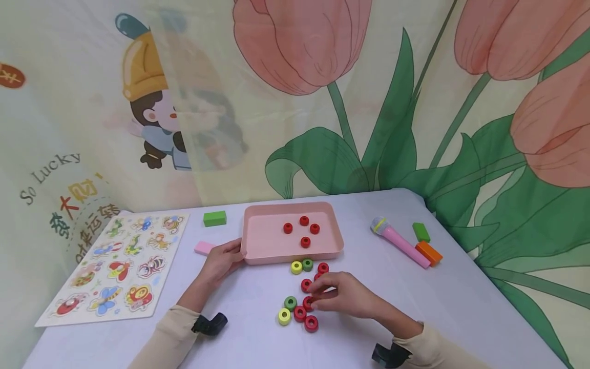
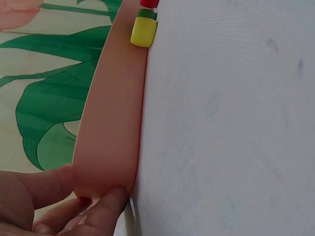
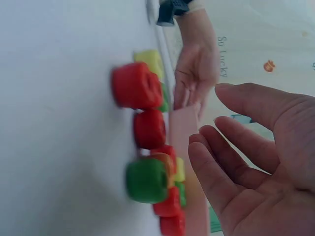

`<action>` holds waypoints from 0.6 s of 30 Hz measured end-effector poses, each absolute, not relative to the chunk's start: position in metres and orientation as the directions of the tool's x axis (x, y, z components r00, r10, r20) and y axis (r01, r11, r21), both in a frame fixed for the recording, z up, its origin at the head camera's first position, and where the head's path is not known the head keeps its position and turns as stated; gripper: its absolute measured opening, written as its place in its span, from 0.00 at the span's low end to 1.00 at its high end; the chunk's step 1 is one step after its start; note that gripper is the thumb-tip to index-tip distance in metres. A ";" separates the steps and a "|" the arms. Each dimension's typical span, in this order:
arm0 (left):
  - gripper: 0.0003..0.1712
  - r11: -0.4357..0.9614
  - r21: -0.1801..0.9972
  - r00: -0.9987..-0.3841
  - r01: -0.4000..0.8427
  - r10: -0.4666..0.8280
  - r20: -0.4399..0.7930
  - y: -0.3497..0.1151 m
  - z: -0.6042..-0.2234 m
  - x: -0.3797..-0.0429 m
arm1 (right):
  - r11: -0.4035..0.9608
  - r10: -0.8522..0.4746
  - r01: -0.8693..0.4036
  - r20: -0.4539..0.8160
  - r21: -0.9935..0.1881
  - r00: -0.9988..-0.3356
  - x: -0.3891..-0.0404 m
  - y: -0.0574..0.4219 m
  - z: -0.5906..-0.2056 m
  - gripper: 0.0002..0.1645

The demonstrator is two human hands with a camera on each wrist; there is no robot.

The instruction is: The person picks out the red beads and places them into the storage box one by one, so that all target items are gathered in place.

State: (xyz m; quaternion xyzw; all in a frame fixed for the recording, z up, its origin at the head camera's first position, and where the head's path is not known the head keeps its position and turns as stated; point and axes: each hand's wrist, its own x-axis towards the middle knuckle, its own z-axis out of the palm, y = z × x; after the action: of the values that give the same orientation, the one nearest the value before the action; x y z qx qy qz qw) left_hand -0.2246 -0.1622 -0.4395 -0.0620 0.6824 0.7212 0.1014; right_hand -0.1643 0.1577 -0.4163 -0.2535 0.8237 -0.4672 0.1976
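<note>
**Left hand point(image 1: 223, 260) pinching the pink tray point(image 1: 265, 236), right hand point(image 1: 343, 295) empty**

Head view: four red beads point(image 1: 315, 229) lie inside the tray, the left hand at its near left corner. Loose beads point(image 1: 311, 324) lie before the tray, by the right hand.

Left wrist view: the hand pinches the tray's corner.

Right wrist view: the hand, relaxed, grasps nothing.

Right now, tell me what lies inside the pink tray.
Four red beads sit inside the pink tray. Whatever lies directly beneath them is covered and cannot be seen.

Beads point(image 1: 297, 318) obstruct the tray's point(image 1: 262, 230) front, not its right.
</note>
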 end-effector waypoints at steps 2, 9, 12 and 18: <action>0.31 -0.045 0.971 -0.971 -0.233 0.063 -0.230 -0.162 -0.440 -0.225 | 0.427 -0.601 -0.212 -0.101 -0.879 -0.793 -0.155 0.160 -0.422 0.15; 0.30 -0.049 0.974 -0.974 -0.223 0.043 -0.221 -0.162 -0.440 -0.226 | 0.419 -0.583 -0.204 -0.090 -0.884 -0.808 -0.137 0.158 -0.440 0.13; 0.30 -0.046 0.973 -0.973 -0.227 0.047 -0.225 -0.161 -0.441 -0.226 | 0.436 -0.581 -0.226 -0.080 -0.871 -0.810 -0.133 0.155 -0.444 0.13; 0.31 -0.039 0.972 -0.972 -0.233 0.048 -0.231 -0.160 -0.440 -0.225 | 0.474 -0.584 -0.290 -0.050 -0.831 -0.810 -0.130 0.151 -0.447 0.13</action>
State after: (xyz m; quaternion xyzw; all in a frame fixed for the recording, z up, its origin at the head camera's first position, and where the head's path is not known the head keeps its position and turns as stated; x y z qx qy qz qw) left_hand -0.2246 -0.1602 -0.4402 -0.0676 0.6862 0.7177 0.0978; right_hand -0.1298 0.1511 -0.4469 -0.2593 0.8424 -0.4423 0.1661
